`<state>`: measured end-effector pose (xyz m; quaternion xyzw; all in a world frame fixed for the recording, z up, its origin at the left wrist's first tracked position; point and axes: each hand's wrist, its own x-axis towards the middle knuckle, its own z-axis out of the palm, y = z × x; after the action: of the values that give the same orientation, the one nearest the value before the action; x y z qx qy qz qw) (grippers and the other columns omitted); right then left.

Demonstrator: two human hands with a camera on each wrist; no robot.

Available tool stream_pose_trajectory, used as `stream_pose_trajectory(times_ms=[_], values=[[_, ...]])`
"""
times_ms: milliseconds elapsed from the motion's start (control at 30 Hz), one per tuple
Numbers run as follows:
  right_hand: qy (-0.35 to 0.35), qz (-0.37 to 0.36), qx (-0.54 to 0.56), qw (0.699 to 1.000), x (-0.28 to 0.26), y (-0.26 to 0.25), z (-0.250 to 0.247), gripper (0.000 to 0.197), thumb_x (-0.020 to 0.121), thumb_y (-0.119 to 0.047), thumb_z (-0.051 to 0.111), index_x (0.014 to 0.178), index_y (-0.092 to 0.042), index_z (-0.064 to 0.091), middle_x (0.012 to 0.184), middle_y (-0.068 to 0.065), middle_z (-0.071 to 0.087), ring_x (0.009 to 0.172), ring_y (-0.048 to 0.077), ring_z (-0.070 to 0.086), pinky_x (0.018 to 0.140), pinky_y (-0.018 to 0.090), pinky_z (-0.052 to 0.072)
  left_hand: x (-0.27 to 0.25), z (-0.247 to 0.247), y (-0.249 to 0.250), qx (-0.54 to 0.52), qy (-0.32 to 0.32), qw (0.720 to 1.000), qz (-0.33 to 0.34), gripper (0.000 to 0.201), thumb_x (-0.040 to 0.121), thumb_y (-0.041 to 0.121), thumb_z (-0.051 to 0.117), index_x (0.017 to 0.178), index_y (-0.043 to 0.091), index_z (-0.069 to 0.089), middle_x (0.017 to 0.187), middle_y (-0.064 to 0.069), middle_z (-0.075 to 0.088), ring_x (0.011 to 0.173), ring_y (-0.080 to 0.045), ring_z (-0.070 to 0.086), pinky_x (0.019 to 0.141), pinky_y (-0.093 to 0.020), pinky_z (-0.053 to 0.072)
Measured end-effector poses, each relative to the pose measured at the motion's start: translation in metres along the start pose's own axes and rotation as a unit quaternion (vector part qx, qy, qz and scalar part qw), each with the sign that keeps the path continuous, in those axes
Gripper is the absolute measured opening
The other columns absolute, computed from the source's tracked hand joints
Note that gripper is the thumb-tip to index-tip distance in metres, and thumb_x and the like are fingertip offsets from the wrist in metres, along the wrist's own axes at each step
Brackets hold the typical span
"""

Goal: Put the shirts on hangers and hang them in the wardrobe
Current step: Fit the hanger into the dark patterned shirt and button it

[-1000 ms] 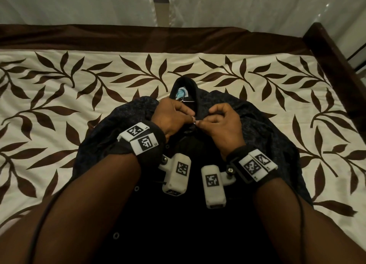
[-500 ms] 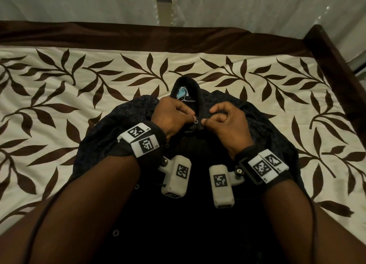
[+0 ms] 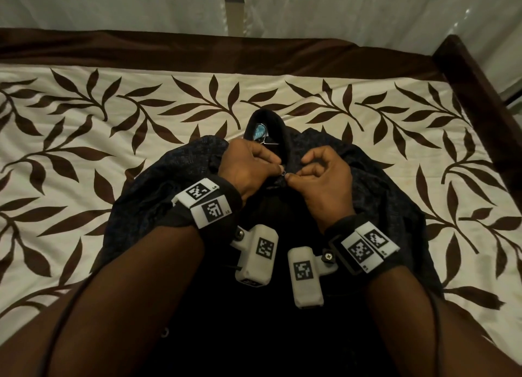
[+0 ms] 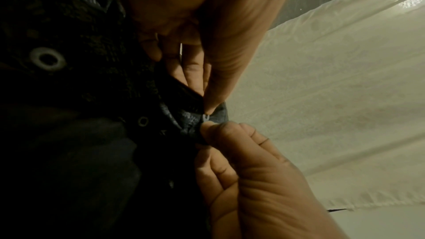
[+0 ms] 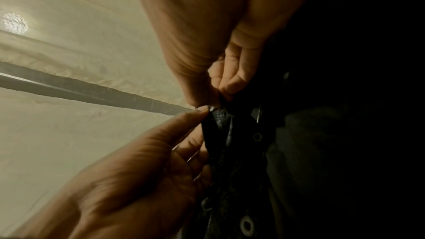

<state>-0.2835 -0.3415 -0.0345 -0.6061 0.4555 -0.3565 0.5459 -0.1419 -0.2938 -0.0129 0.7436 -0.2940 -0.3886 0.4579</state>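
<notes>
A dark patterned shirt (image 3: pixel 381 195) lies front-up on the bed, collar away from me. A blue label (image 3: pixel 258 129) and a thin metal hanger wire (image 3: pixel 267 142) show inside the collar. My left hand (image 3: pixel 278 169) and right hand (image 3: pixel 292 176) meet just below the collar, and each pinches an edge of the shirt front at a small snap (image 3: pixel 283 173). The left wrist view has my left hand (image 4: pixel 204 104) above and my right hand (image 4: pixel 207 130) below the snap (image 4: pixel 205 117). In the right wrist view, right hand (image 5: pixel 211 101) and left hand (image 5: pixel 200 114) pinch the shirt (image 5: pixel 230 152).
The bed sheet (image 3: pixel 84 150) is cream with brown leaves, with a brown band at its far edge. A dark wooden bed frame (image 3: pixel 477 94) runs along the right. White curtains (image 3: pixel 353 9) hang behind. More snaps (image 4: pixel 47 59) run down the shirt front.
Both hands stay at the shirt front below the collar. The right hand drew slightly away half a second ago and now its fingertips are back against the left hand's.
</notes>
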Motion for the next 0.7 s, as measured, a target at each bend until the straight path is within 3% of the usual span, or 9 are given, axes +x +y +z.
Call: stream_pose_trajectory(times_ms=[133, 300, 433, 533, 700], values=[[0.012, 0.014, 0.028, 0.999, -0.004, 0.0018, -0.0007, 0.032, 0.074, 0.005, 0.08, 0.09, -0.011, 0.057, 0.074, 0.021, 0.069, 0.062, 0.019, 0.065, 0.061, 0.026, 0.056, -0.0001, -0.0015, -0.0035, 0.013, -0.011, 1.0, -0.007, 0.015, 0.071, 0.002, 0.085, 0.075, 0.013, 0.075, 0.073, -0.005, 0.075, 0.077, -0.021, 0.074, 0.082, -0.041, 0.061], [0.003, 0.021, 0.026, 0.999, -0.0054, 0.0043, -0.0015, 0.032, 0.072, 0.002, 0.084, 0.093, -0.006, 0.062, 0.077, 0.017, 0.072, 0.068, 0.023, 0.07, 0.068, 0.032, 0.06, -0.0018, 0.0005, -0.0067, 0.009, 0.004, 1.0, -0.01, 0.018, 0.07, 0.001, 0.085, 0.072, 0.016, 0.075, 0.073, -0.005, 0.075, 0.077, -0.021, 0.074, 0.082, -0.04, 0.061], [-0.012, 0.0, -0.008, 1.0, -0.0049, 0.004, -0.0021, 0.031, 0.071, 0.001, 0.085, 0.089, -0.009, 0.063, 0.075, 0.011, 0.071, 0.068, 0.013, 0.07, 0.066, 0.022, 0.057, -0.0016, -0.0005, -0.0063, -0.005, -0.002, 1.0, -0.018, 0.019, 0.07, -0.002, 0.083, 0.07, 0.015, 0.075, 0.074, -0.006, 0.075, 0.078, -0.022, 0.073, 0.08, -0.036, 0.061], [-0.029, -0.025, -0.041, 0.998, -0.0048, 0.0013, -0.0018, 0.031, 0.07, 0.003, 0.085, 0.087, -0.01, 0.063, 0.077, 0.01, 0.07, 0.063, 0.004, 0.067, 0.062, 0.014, 0.053, -0.0036, -0.0002, -0.0061, -0.017, -0.006, 1.0, -0.017, 0.019, 0.072, -0.004, 0.082, 0.071, 0.014, 0.074, 0.073, -0.008, 0.074, 0.071, -0.018, 0.072, 0.072, -0.027, 0.061], [-0.02, -0.084, -0.101, 0.991, -0.0021, 0.0056, 0.0025, 0.035, 0.072, 0.001, 0.084, 0.082, -0.02, 0.059, 0.074, 0.008, 0.067, 0.062, 0.009, 0.065, 0.06, 0.015, 0.053, -0.0042, -0.0002, -0.0045, -0.035, -0.016, 0.999, -0.02, 0.017, 0.075, -0.006, 0.078, 0.078, 0.01, 0.074, 0.078, -0.01, 0.074, 0.071, -0.015, 0.071, 0.061, -0.016, 0.056]])
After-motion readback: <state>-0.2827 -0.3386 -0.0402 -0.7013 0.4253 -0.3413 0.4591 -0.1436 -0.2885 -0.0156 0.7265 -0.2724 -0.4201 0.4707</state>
